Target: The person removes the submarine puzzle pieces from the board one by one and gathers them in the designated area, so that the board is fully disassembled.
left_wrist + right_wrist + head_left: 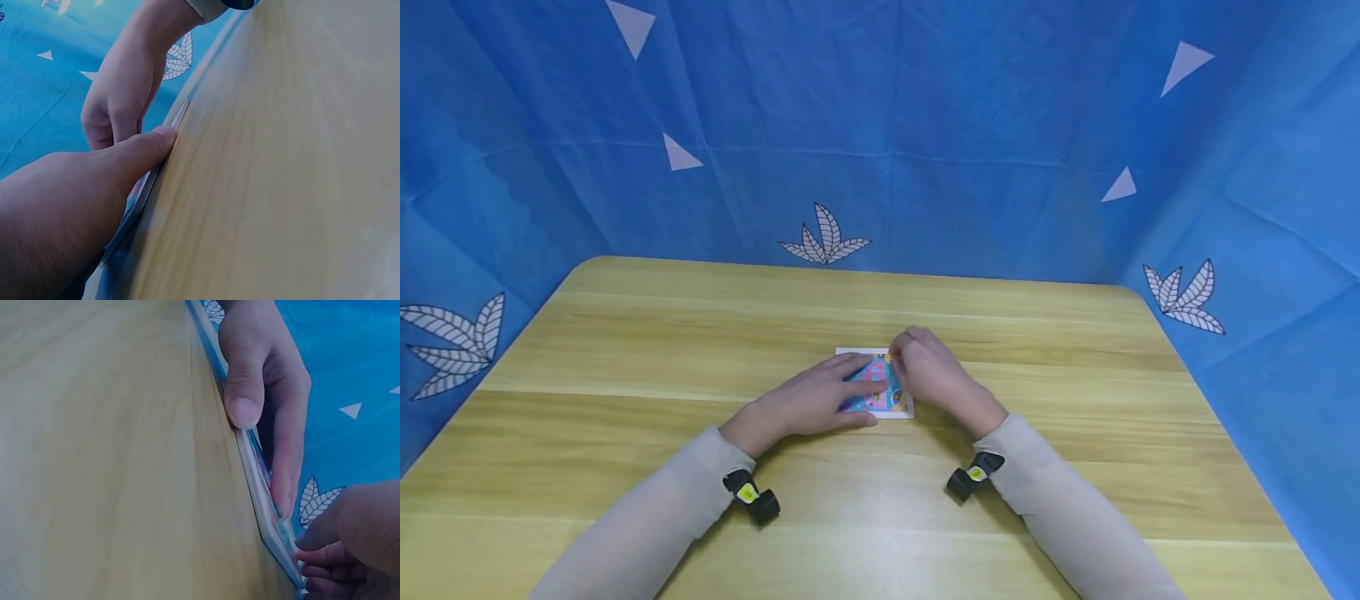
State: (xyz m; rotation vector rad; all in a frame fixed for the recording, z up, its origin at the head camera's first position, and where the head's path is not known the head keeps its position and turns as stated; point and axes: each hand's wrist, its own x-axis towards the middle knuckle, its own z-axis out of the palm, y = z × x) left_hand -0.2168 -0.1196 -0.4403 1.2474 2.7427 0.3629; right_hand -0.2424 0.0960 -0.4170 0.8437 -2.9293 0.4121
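A small flat board (898, 414) with a white border and a colourful pink, blue and orange picture lies on the table. Across its left part rests my left hand (820, 396), fingers spread and fairly straight, thumb along the near edge. My right hand (928, 371) is at the board's upper right corner, its fingers bent down to the picture. In the right wrist view the right thumb and fingertips (307, 542) come close together at the board's surface. Whether a small piece is between them is hidden. Both hands cover much of the picture.
The wooden table (625, 367) stretches out around the board on every side. Blue cloth (970, 108) with white triangles and leaf prints hangs behind the table and at both sides. Each sleeve's wrist carries a small black camera (763, 507) on a strap.
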